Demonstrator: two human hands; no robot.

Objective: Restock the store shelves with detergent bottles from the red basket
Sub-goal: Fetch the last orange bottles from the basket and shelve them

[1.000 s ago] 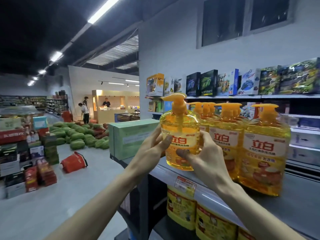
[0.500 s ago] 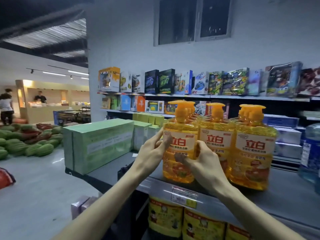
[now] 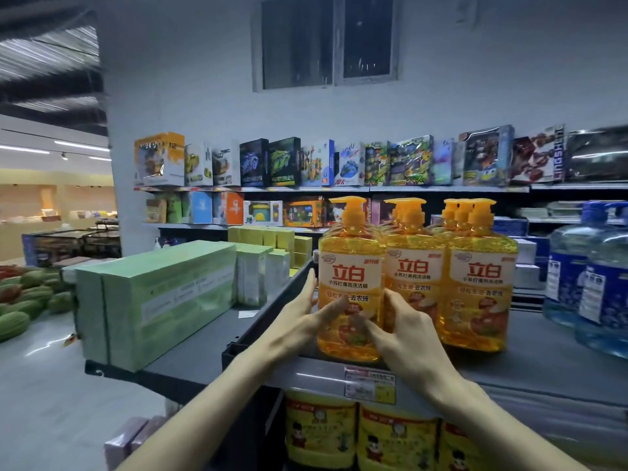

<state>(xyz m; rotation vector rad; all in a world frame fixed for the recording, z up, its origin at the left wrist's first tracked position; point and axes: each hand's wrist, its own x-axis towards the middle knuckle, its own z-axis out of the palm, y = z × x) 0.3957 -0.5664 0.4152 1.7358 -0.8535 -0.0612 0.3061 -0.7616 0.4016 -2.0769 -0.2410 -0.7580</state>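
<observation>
Amber-filled detergent bottle (image 3: 350,263) is gripped by left hand (image 3: 299,322) and right hand (image 3: 406,331).

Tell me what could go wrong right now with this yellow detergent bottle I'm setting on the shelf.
1. The yellow bottle, gripped by the left hand and right hand, seems to sit right at the front edge of the shelf; let go here, it might tip forward.
2. The right hand's fingers are squeezed against the neighbouring bottle; pulling them out could nudge that row.
</observation>
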